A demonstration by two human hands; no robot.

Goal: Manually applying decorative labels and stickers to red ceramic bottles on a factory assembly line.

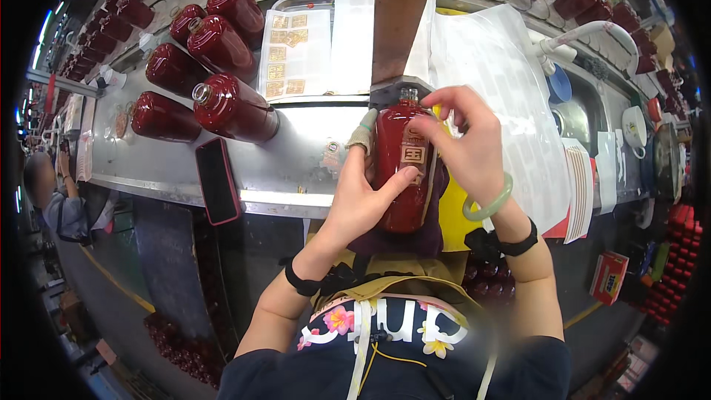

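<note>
Holding the red bottle (395,155) by its side, the left hand (361,204) lays its thumb across the front, I suppose to stop any turning, while the right hand (472,150) curls by the shoulder, and whether it pinches something I cannot tell. Under this bottle, at the bench (307,150) edge before the brown post (404,22), is a dark cloth (404,243), perhaps for protecting the glass. Leftward, other red bottles (235,111) sit near a sheet of gold labels (315,59); the held bottle's back is hidden.
</note>
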